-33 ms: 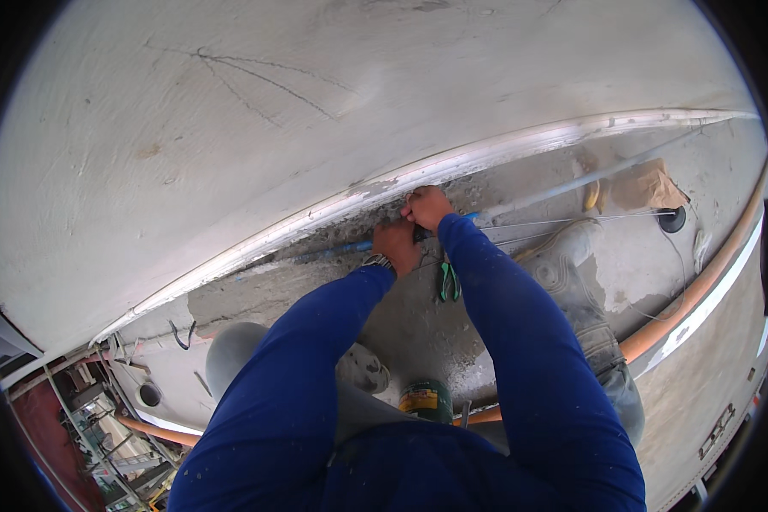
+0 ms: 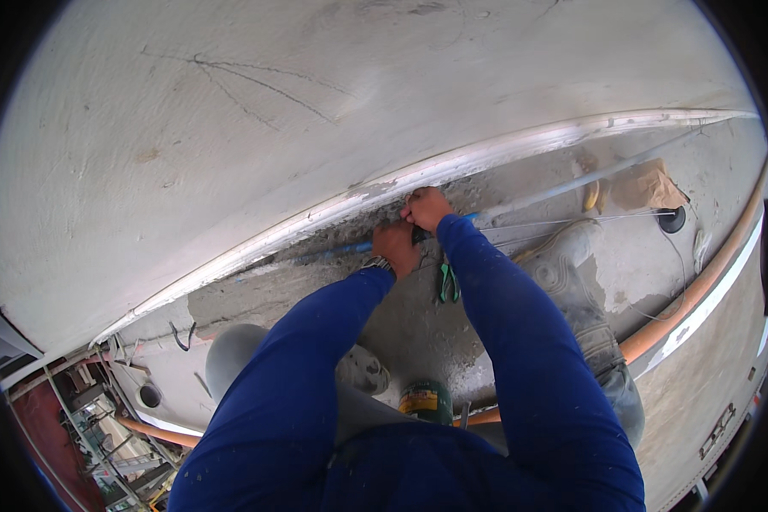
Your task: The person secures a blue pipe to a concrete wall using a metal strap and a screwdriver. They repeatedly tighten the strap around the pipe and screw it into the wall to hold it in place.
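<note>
My left hand [image 2: 396,246], with a watch [image 2: 379,264] at its wrist, is closed beside a blue pipe [image 2: 347,249] along the foot of the wall. Just above and to its right, my right hand [image 2: 427,207] is closed too, its fingertips curled in near the wall. Between the hands shows a small black piece [image 2: 419,235]; its kind is unclear, and what either hand grips is hidden. Below my right hand lie green-handled pliers [image 2: 450,282]. Thin wires [image 2: 563,221] stretch right from near the hands to a round black object [image 2: 672,219].
A pale wall [image 2: 256,145] rises ahead with a white strip [image 2: 486,158] along its base. Brown paper [image 2: 648,185] and a yellow-handled tool [image 2: 591,195] lie at right. My boots [image 2: 567,247] flank the work. A green can [image 2: 427,401] stands close; an orange pipe [image 2: 700,290] edges the ledge.
</note>
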The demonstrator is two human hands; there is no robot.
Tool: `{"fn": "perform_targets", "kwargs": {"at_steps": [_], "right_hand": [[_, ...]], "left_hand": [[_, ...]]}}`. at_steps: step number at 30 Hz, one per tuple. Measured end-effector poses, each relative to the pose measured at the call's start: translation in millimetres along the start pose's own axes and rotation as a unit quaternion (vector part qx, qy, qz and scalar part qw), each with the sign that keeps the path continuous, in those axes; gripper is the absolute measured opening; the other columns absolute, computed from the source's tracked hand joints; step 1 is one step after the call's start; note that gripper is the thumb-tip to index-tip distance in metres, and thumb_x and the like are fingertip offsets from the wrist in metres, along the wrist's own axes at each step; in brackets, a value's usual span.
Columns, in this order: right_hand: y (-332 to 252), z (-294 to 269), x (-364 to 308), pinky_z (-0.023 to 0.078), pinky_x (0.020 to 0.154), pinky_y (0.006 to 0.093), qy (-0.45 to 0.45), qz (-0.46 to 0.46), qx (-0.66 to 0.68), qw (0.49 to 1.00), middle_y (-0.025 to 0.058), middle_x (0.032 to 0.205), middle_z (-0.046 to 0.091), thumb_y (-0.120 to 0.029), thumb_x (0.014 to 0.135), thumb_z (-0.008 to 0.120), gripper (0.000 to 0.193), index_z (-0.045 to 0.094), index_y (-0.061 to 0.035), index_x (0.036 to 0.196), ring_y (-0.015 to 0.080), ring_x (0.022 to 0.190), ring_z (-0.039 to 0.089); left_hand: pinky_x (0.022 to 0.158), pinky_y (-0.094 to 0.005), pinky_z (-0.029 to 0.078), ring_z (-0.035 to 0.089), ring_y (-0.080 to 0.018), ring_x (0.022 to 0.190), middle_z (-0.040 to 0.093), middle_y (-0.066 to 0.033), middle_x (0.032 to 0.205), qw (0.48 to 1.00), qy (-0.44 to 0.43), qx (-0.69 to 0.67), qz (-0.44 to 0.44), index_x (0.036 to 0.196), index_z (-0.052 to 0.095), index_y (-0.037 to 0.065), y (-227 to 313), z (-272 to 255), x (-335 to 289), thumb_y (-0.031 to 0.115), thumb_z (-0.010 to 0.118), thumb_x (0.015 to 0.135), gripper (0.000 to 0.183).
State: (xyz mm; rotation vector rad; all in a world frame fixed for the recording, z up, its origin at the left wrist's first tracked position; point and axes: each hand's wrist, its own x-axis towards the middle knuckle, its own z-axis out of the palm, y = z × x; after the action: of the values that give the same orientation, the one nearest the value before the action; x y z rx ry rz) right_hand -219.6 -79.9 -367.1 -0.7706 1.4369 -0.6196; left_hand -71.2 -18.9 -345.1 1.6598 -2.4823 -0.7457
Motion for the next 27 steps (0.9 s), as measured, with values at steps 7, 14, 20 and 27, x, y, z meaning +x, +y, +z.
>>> {"fn": "perform_targets", "kwargs": {"at_steps": [7,14,20,27], "right_hand": [[26,-2,29,0.060,0.085,0.0460,0.033,-0.039,-0.138,0.989,0.0206,0.087,0.079,-0.022,0.092,0.070,0.025,0.082,-0.0003,0.086,0.0358,0.087,0.078],[11,2,22,0.060,0.089,0.0481,0.014,0.005,-0.173,0.985,0.0228,0.095,0.079,-0.026,0.090,0.074,0.026,0.082,-0.0014,0.084,0.0407,0.096,0.076],[20,-2,27,0.060,0.089,0.0499,0.067,-0.026,-0.221,0.973,0.0265,0.093,0.078,-0.024,0.086,0.075,0.025,0.081,0.0002,0.086,0.0432,0.097,0.076],[-1,1,14,0.060,0.090,0.0504,0.028,-0.007,-0.180,0.983,0.0302,0.096,0.077,-0.023,0.086,0.074,0.027,0.080,0.0031,0.087,0.0458,0.099,0.075]], "left_hand": [[0.095,-0.0535,0.049,0.071,-0.0409,0.105,0.075,-0.0169,0.108,0.995,0.043,-0.087,-0.002,0.118,0.068,0.010,0,0,-4,0.016,0.085,0.079,0.043],[0.098,-0.0539,0.049,0.070,-0.0425,0.107,0.073,-0.0196,0.114,0.994,0.022,-0.108,-0.009,0.124,0.063,0.008,-12,0,-9,0.015,0.086,0.081,0.049],[0.098,-0.0545,0.048,0.069,-0.0433,0.109,0.071,-0.0201,0.115,0.993,-0.008,-0.121,0.002,0.137,0.055,0.007,-2,-14,-6,0.013,0.082,0.084,0.059],[0.096,-0.0559,0.047,0.066,-0.0436,0.111,0.070,-0.0179,0.118,0.995,0.016,-0.083,0.059,0.143,0.056,0.012,-9,-18,-13,0.011,0.079,0.086,0.062]]}}
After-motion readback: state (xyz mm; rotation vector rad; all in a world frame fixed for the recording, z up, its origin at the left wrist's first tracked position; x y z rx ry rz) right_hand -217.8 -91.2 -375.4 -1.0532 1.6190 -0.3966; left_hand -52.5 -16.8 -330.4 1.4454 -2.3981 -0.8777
